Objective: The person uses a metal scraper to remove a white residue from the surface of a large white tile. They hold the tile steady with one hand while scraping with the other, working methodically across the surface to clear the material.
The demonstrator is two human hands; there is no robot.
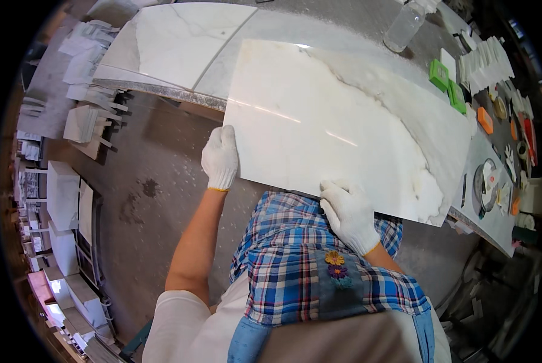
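A large polished white marble slab [307,115] with grey-brown veins lies tilted across the workbench, its near edge jutting out over my lap. My left hand [219,157], in a white knit glove, grips the slab's left edge near the corner. My right hand [348,215], gloved alike, is closed on the near edge, with the thumb side on top; its other fingers are partly hidden. Beneath and behind the slab, another pale stone slab [283,30] rests on the bench, beside a white veined slab [174,36] at the far left.
A clear plastic bottle [404,27] stands at the back. Green blocks [439,74], an orange block [485,120], stacked white tiles [487,63] and a round dish [487,181] sit on the right. Stacked stone pieces [62,193] line racks at the left.
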